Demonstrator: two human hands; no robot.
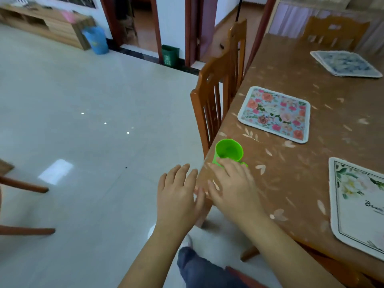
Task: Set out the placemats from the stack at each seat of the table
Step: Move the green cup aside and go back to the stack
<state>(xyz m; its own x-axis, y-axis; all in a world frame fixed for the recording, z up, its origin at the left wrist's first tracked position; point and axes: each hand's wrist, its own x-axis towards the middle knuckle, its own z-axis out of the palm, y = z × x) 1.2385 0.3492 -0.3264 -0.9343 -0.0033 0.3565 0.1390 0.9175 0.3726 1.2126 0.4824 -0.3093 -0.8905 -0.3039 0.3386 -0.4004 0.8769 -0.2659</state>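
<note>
A floral pink-and-blue placemat [275, 114] lies flat on the table [291, 179] near its left edge. A white placemat with a flower print [357, 206] lies at the right, cut off by the frame. At the far end rests a small stack of blue-grey placemats [346, 63]. My right hand [232, 190] is over the table's near corner, fingers spread, its fingertips touching the base of a green cup [229, 151]. Just left of the corner, my left hand [178, 196] hovers over the floor with its fingers straight and nothing in it.
Wooden chairs [218, 90] stand pushed in along the table's left side, and another chair [334, 32] at the far end. Part of a chair [22, 206] shows at the left edge. A blue bin [96, 39] and a green bin [170, 55] stand by the far wall.
</note>
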